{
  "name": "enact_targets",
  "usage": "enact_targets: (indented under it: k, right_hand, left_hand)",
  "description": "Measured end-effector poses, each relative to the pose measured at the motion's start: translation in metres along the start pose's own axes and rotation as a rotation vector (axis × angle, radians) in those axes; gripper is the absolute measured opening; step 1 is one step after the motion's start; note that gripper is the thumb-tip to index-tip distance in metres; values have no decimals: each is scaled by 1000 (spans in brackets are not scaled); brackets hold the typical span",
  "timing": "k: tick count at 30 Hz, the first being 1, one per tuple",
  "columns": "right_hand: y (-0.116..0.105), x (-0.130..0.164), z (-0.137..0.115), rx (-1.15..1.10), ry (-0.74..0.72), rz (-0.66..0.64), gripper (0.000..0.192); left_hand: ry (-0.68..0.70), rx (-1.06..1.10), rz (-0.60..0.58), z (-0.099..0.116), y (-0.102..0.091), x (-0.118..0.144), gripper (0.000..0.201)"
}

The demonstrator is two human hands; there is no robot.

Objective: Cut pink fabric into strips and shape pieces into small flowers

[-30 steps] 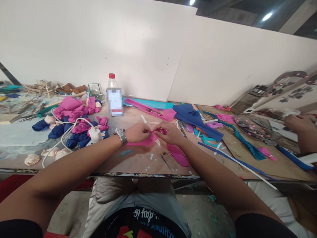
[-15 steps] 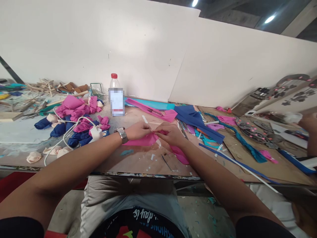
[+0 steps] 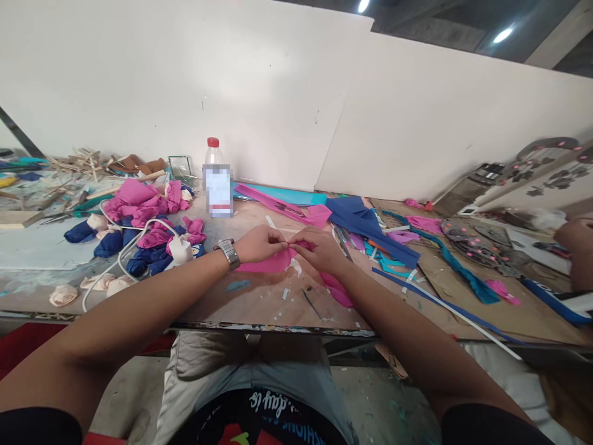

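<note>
The left hand (image 3: pixel 262 244) has thumb and fingers closed in a pinch on a pink strip (image 3: pixel 266 264); the right hand (image 3: pixel 315 246) pinches it just beside, fingertips meeting or nearly so. Which folds each one grips is too small to tell.

Taking the red-capped bottle (image 3: pixel 213 154) as landmark, both hands work nearer the wearer and to its right, the left hand being closer to it. The strip's long axis runs sideways: one length lies under the left hand, the other slants past the right hand towards the near table edge (image 3: pixel 278 329).

Farther out, pink and blue bundles (image 3: pixel 136 194) lie left of the bottle, blue cloth (image 3: pixel 354 215) well to its right, and a co-worker's hand (image 3: pixel 573 238) beyond that.
</note>
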State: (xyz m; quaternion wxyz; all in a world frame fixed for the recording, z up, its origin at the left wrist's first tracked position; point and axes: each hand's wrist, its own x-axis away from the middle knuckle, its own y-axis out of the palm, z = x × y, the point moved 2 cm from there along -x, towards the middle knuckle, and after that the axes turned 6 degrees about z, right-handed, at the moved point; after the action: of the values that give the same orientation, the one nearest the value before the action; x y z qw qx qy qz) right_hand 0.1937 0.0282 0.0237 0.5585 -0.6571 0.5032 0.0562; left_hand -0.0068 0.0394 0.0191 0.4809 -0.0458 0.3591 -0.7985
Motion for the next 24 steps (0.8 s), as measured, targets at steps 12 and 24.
enact_targets:
  k: [12, 24]
  right_hand:
    - [2, -1, -1, 36, 43, -24, 12]
    - [5, 0, -3, 27, 89, -142, 19]
  left_hand:
    - [84, -219, 110, 9, 3, 6, 34]
    - [224, -622, 127, 14, 10, 12, 34]
